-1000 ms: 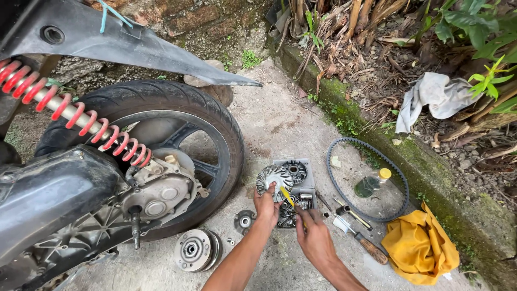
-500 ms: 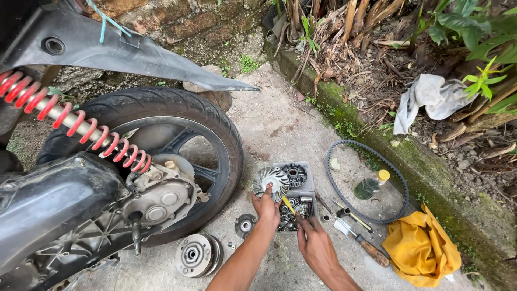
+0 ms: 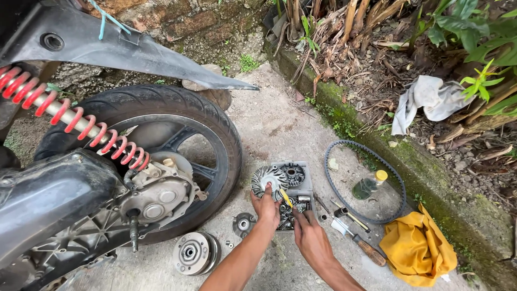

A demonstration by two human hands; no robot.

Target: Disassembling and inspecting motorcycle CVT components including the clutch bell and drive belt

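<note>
Both hands work at the parts tray (image 3: 307,186) — left hand (image 3: 267,205) grips the finned pulley (image 3: 268,178), right hand (image 3: 308,237) rests half-open on small parts; belt (image 3: 363,183) and clutch (image 3: 193,253) already lie removed on the floor.

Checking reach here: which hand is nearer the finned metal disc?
Left. The left hand rests on the finned metal disc; the right hand is lower right, over the tray.

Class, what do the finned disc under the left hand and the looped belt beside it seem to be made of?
Finned disc: probably cast metal, dull silvery grey with radial fins. Looped belt: likely rubber, matte black, ribbed, lying in a limp loop on the concrete. Left hand rests on the disc.
</note>
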